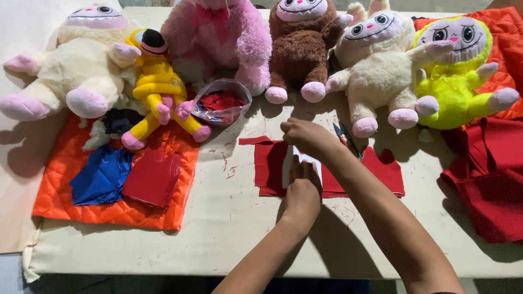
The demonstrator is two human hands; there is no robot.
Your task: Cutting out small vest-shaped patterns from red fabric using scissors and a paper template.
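Note:
A flat piece of red fabric (269, 163) lies on the cream table (229, 218) in front of me, with a small white card (289, 163) on top of it. My left hand (303, 188) presses down on the card and fabric with fingers flat. My right hand (305, 136) is closed at the card's upper edge; what it pinches is hidden. Black-handled scissors (346, 139) lie just right of my right hand.
A row of plush toys lines the far edge: cream (81, 71), yellow (155, 87), pink (218, 38), brown (297, 49), cream (376, 65), neon green (455, 71). A clear bag of red scraps (222, 103), an orange quilted mat (81, 201) with blue and red pieces, and piled red fabric (490, 179) lie around.

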